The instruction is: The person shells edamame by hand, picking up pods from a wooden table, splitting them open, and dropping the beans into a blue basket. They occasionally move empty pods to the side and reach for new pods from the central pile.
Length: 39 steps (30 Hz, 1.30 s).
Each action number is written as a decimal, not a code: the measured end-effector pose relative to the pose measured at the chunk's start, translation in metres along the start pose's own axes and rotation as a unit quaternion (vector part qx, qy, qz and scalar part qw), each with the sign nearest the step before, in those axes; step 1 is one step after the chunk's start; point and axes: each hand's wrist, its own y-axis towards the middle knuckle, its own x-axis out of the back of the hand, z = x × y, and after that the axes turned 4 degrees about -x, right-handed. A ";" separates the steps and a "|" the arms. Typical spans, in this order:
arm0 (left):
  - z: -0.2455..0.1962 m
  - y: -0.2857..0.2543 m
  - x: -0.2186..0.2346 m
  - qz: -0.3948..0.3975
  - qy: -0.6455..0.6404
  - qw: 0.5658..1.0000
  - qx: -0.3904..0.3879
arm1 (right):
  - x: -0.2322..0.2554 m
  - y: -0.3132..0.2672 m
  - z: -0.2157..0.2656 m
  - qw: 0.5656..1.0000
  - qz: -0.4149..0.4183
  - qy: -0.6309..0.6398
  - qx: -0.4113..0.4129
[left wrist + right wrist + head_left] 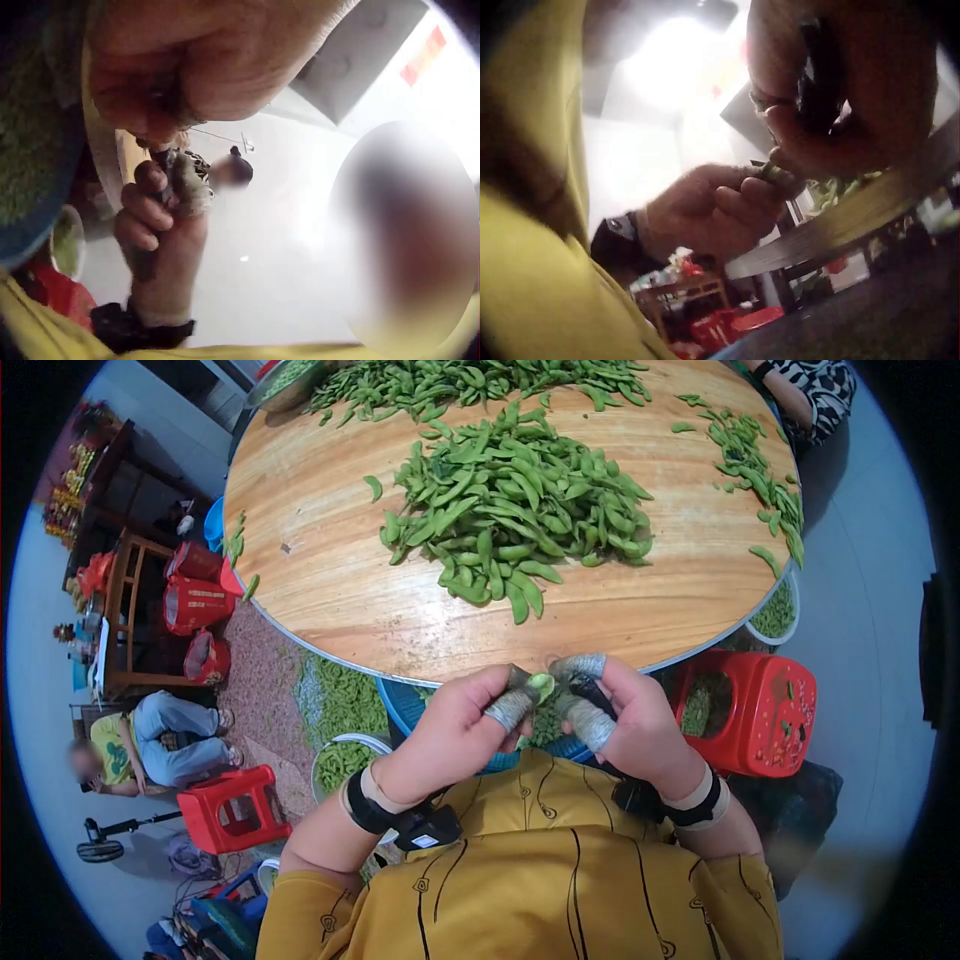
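Just below the near edge of the round wooden table (320, 570), both hands meet on one green bean pod (541, 684). My left hand (512, 702) pinches it between thumb and a tape-wrapped finger. Facing it, my right hand (582, 698), also with taped fingertips (590, 726), pinches the pod's other side and keeps a black tool (598, 696) in its palm. In the right wrist view the pod (777, 172) sits between the left hand (720, 206) and the right hand (840, 97). A big pile of pods (515, 510) lies mid-table.
More pods lie at the table's far edge (470, 380) and right side (760, 470). Under the table are a blue basket (405, 705), a white bowl of greens (345, 758) and red stools (755, 710) (235, 810). A person sits on the floor at left (150, 745); another at top right (815, 390).
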 end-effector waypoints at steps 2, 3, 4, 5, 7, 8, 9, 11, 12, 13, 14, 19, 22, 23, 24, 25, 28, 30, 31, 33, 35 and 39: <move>0.001 -0.001 -0.003 0.007 0.268 0.955 -0.126 | 0.001 0.002 0.006 0.995 -0.016 -0.095 0.039; -0.002 -0.002 -0.004 0.008 0.269 0.955 -0.125 | 0.002 0.003 0.010 0.978 -0.031 -0.190 0.079; -0.007 -0.004 -0.005 0.013 0.336 0.927 -0.165 | 0.002 0.004 0.014 0.978 -0.032 -0.189 0.079; -0.009 -0.006 -0.005 0.018 0.400 0.893 -0.204 | 0.002 0.006 0.018 0.956 -0.025 -0.275 0.099; -0.011 -0.011 0.002 0.021 0.460 0.857 -0.230 | 0.001 0.006 0.019 0.925 -0.015 -0.361 0.121; -0.010 -0.018 0.004 -0.005 0.414 0.888 -0.200 | -0.001 0.003 0.018 0.907 -0.024 -0.393 0.147; -0.010 -0.024 0.006 -0.030 0.367 0.914 -0.171 | -0.002 0.001 0.017 0.887 -0.033 -0.425 0.175; -0.006 -0.031 0.012 -0.065 0.378 0.910 -0.158 | -0.004 -0.003 0.012 0.889 -0.017 -0.420 0.182; -0.001 -0.033 0.015 -0.083 0.398 0.903 -0.141 | -0.008 -0.005 0.015 0.889 -0.011 -0.427 0.166; 0.002 -0.035 0.016 -0.101 0.416 0.896 -0.120 | -0.010 -0.007 0.018 0.889 -0.003 -0.433 0.148; 0.002 -0.034 0.015 -0.103 0.416 0.895 -0.122 | -0.010 -0.007 0.020 0.883 0.002 -0.439 0.165; -0.009 -0.031 0.001 -0.009 0.475 0.841 -0.260 | -0.013 0.000 0.012 0.926 0.031 -0.326 0.187; -0.013 -0.029 0.006 0.040 0.410 0.875 -0.254 | -0.007 -0.003 0.024 0.987 0.099 -0.123 -0.018; -0.014 -0.027 0.008 0.068 0.345 0.904 -0.241 | -0.005 -0.003 0.029 0.970 0.136 0.029 -0.199; -0.016 -0.025 0.008 0.066 0.344 0.905 -0.242 | -0.004 -0.002 0.032 0.970 0.137 0.027 -0.199; -0.021 -0.025 0.005 0.061 0.233 0.960 -0.140 | -0.004 0.000 0.034 0.975 0.124 -0.009 -0.185; -0.016 -0.029 0.013 0.059 0.112 0.991 -0.030 | -0.007 0.003 0.027 0.986 0.106 -0.121 -0.043; -0.010 -0.039 0.030 0.061 0.107 0.992 -0.026 | -0.005 0.007 0.022 0.972 0.103 -0.194 0.085; -0.010 -0.047 0.044 0.068 0.274 0.957 -0.070 | -0.002 0.010 0.022 0.946 0.133 -0.266 0.130; 0.011 -0.070 0.075 0.066 0.533 0.841 -0.061 | 0.000 0.016 0.024 0.913 0.161 -0.333 0.173; 0.025 -0.091 0.081 0.034 0.696 0.709 0.112 | 0.003 0.029 0.033 0.897 0.012 -0.418 0.145; 0.009 -0.094 0.070 0.028 0.680 0.729 0.073 | 0.008 0.074 0.022 0.833 -0.158 -0.492 0.198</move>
